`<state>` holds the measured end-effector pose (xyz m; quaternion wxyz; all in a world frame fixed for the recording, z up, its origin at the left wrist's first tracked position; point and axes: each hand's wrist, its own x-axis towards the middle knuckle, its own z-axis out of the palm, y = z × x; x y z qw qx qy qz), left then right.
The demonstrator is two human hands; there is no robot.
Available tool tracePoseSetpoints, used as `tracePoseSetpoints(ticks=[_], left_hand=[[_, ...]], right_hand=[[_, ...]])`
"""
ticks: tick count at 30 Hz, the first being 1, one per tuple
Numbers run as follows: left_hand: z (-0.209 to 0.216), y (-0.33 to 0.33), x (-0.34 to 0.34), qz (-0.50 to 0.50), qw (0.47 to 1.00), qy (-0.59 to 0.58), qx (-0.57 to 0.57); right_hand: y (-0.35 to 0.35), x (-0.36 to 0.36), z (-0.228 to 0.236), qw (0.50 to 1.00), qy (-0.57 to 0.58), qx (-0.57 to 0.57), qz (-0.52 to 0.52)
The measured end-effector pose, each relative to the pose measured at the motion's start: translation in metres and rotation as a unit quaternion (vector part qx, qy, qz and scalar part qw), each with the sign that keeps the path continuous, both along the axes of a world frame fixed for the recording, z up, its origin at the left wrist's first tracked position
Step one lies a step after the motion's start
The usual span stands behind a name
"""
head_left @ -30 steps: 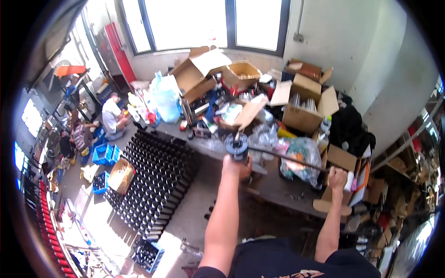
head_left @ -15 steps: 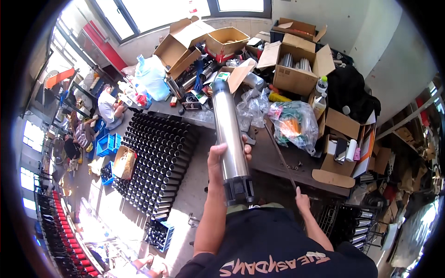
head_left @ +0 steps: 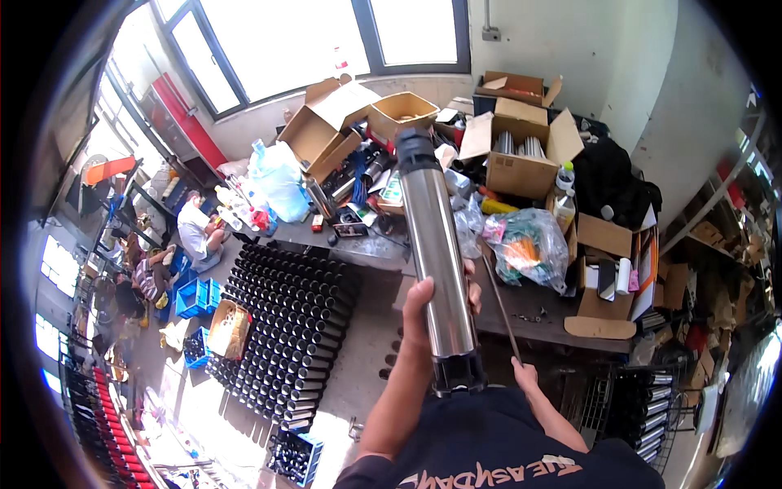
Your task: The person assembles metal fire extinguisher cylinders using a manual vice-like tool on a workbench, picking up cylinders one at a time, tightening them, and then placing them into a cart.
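My left hand (head_left: 419, 314) is wrapped round a shiny steel tube (head_left: 440, 261) with black fittings at both ends. The tube is held up before my chest, its top leaning slightly left and away from me. Its lower black fitting has open gaps and hangs in front of my dark shirt. In my right hand (head_left: 525, 373), lower and to the right, is the near end of a long thin rod (head_left: 499, 310). That rod slants away to the workbench (head_left: 554, 326), near a clear plastic bag (head_left: 529, 253) of green and orange things.
Cardboard boxes (head_left: 521, 167) and loose parts crowd the bench. Rows of black upright tubes (head_left: 285, 318) stand at left, by blue crates (head_left: 194, 297). A wire rack (head_left: 599, 407) holds tubes at lower right. Another person (head_left: 195, 228) sits at far left.
The steel tube and my left hand have shifted right in view, and the tube leans more. My view has tilted up a little. My right hand still grips the rod.
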<state>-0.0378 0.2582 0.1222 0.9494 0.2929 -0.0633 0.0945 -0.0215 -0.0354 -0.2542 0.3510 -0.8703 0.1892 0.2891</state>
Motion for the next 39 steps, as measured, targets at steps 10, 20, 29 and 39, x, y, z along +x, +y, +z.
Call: tracePoseSetpoints(ticks=[10, 20, 29, 39], left_hand=[[-0.015, 0.022, -0.025, 0.031, 0.997, 0.071, 0.009], [-0.059, 0.032, -0.032, -0.031, 0.992, 0.109, -0.05], [-0.123, 0.017, -0.055, -0.082, 0.939, 0.191, -0.274], [-0.116, 0.01, -0.052, -0.073, 0.948, 0.132, -0.28]], right_hand=[[0.017, -0.011, -0.043, 0.982, 0.046, 0.165, -0.077], [-0.012, -0.04, -0.034, 0.994, -0.109, -0.014, 0.008], [-0.031, -0.08, 0.034, 0.988, -0.154, -0.013, -0.02], [-0.035, -0.08, 0.03, 0.992, -0.121, -0.037, 0.015]])
